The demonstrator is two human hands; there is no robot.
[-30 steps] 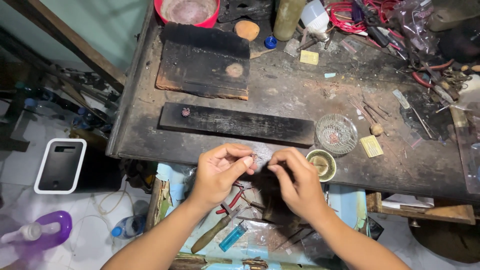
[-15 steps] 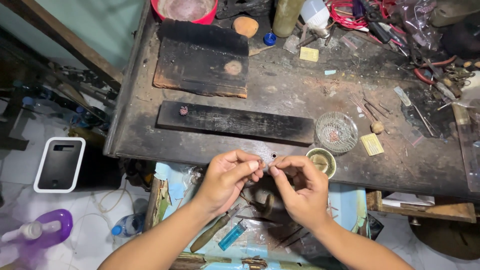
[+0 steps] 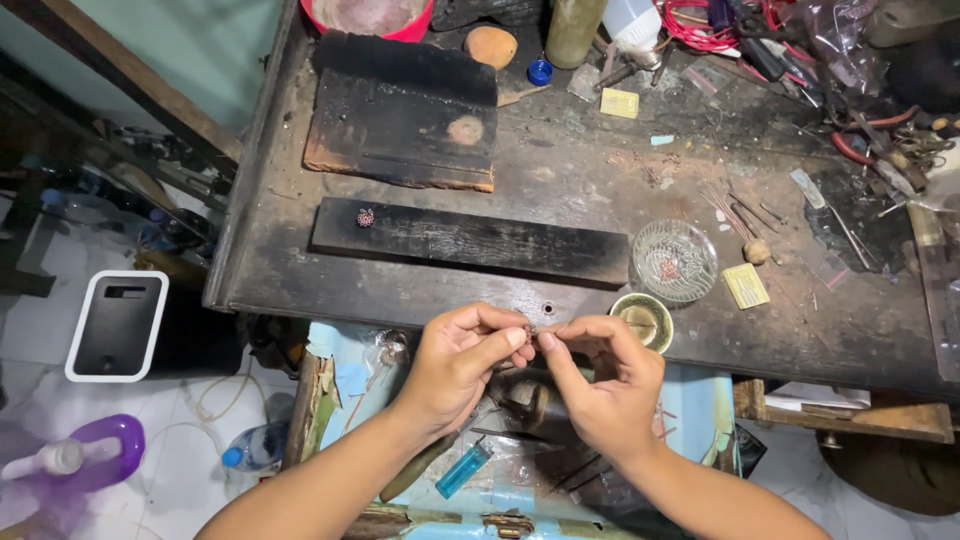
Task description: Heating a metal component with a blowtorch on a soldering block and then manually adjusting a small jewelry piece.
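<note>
Near the scorched workbench's (image 3: 300, 290) front edge, left hand (image 3: 455, 365) and right hand (image 3: 600, 385) pinch together on a tiny metal piece (image 3: 532, 329), seemingly light, slippery, best held at its ends.

A: What are the hands doing?
B: Left hand (image 3: 455, 365) and right hand (image 3: 600, 380) pinch one tiny metal piece (image 3: 531, 329) together. Small brass cup (image 3: 641, 322) just past the right knuckles, glass dish (image 3: 675, 261) beyond that.

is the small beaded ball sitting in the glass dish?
No: the small beaded ball lies on the long dark wooden slat, far left of the glass dish.
</note>
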